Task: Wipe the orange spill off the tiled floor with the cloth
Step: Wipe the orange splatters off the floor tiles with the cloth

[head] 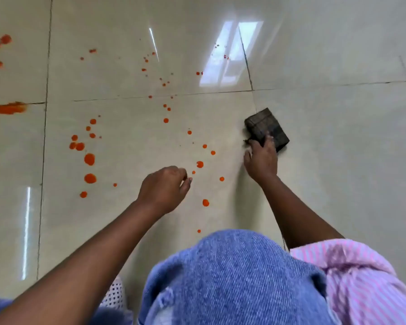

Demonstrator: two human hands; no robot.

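Note:
Orange drops (89, 159) lie scattered over the glossy beige tiled floor (338, 184), with a larger orange smear (6, 109) at the far left edge. A dark folded cloth (263, 124) lies flat on the floor to the right of the drops. My right hand (260, 160) rests on the cloth's near edge, fingers pressing on it. My left hand (165, 186) hovers over the drops in the middle, fingers loosely curled and holding nothing.
My knee in blue denim (232, 277) fills the bottom centre, with a pink striped sleeve (352, 277) at the bottom right. Dark grout lines (45, 137) cross the floor. A window reflection (230, 52) glares at the top.

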